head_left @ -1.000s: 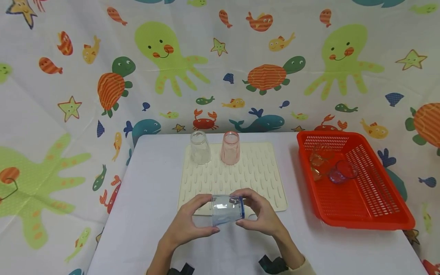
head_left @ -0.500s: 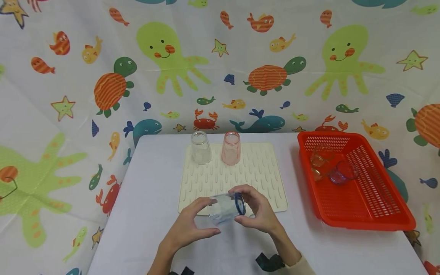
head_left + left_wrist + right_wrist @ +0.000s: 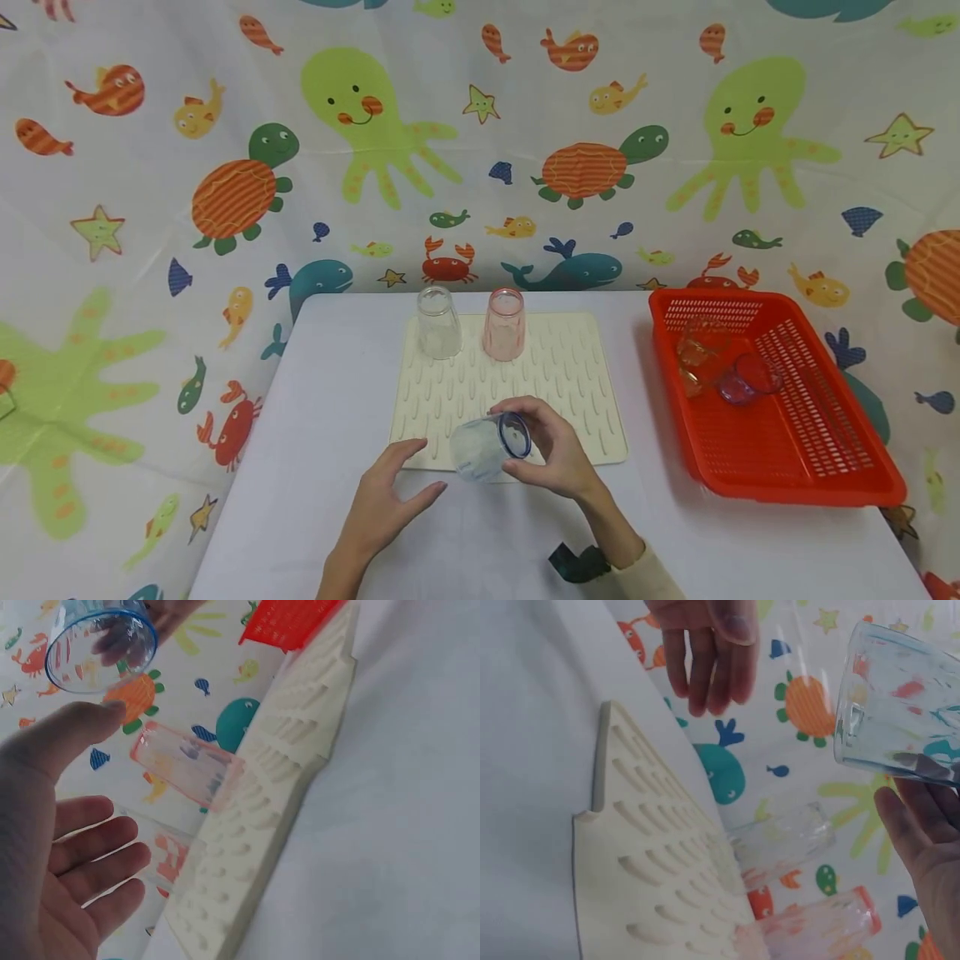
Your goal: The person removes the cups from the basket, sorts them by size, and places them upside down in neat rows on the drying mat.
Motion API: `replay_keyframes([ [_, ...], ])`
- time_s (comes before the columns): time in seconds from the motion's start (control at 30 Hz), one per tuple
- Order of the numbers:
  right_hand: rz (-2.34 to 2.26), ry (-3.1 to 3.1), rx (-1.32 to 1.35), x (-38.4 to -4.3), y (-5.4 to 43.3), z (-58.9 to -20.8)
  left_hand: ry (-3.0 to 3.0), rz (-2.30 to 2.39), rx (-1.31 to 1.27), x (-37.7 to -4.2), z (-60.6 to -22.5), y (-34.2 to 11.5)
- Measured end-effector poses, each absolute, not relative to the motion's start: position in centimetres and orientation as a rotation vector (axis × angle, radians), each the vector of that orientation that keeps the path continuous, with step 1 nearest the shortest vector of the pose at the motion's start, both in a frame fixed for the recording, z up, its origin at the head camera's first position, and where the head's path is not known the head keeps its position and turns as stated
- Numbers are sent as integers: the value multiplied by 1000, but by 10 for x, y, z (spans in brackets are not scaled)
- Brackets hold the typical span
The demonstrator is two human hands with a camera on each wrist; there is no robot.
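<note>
My right hand holds a clear blue drinking glass by one end, thumb and fingers around its dark blue ring. The glass lies tilted in the air above the near edge of a cream ridged drying mat. To its left, my left hand is apart from it, thumb and fingers spread with nothing between them. In the left wrist view, the open rim of the blue glass faces the left hand. A clear glass and a pink glass stand on the mat's far part, narrow ends up.
At the right of the white-covered table sits a red plastic basket. Inside it lie amber glassware and a purple glass. A sea-animal patterned curtain hangs behind and along the left side.
My left hand has let go of the blue glass and moved left and down. The right hand has shifted slightly left with the glass, turning its ringed end toward the head camera.
</note>
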State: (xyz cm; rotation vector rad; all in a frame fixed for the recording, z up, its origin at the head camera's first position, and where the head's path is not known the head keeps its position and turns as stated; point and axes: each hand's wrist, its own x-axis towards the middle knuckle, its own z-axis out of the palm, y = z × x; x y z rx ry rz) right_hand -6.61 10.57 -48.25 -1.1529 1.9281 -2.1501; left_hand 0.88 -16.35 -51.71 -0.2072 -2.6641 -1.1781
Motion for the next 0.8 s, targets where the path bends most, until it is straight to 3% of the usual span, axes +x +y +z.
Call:
replay_keyframes([
  [0.8,-1972,2323,-1015,-105,72,-498,-2654,-964,103,9,-559,-183],
])
